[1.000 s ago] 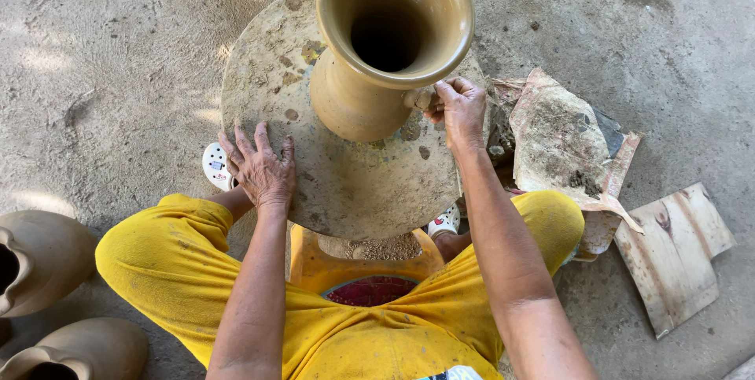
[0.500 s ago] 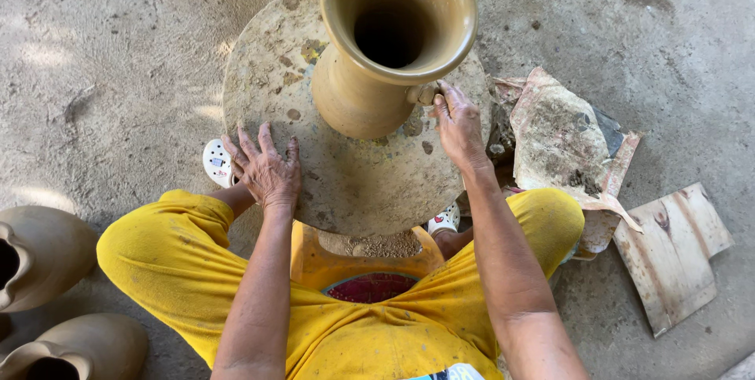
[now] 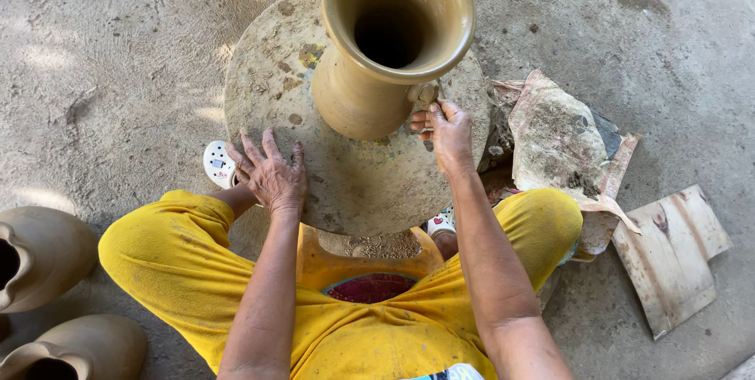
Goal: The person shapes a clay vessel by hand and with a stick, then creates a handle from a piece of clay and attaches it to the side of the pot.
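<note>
Left hand point(image 3: 271, 175) spread flat on round turntable point(image 3: 362, 183). Right hand point(image 3: 447, 132) curled around small tool, pressed against clay vase point(image 3: 377, 65) just beside.

Clay vase point(image 3: 370, 73), centre top: wet-looking tan clay, smooth w/ slight sheen. Round turntable point(image 3: 267, 57) under it: rough, matt, mud-crusted. Floor point(image 3: 102, 57): bare concrete, gritty. Clay pots point(image 3: 47, 254), lower left: matt, smooth. Trousers point(image 3: 173, 262): yellow cloth. Board point(image 3: 668, 262), lower right: raw wood, stained. Crumpled sheet point(image 3: 558, 136), right: dirty, maybe paper/plastic.
</note>
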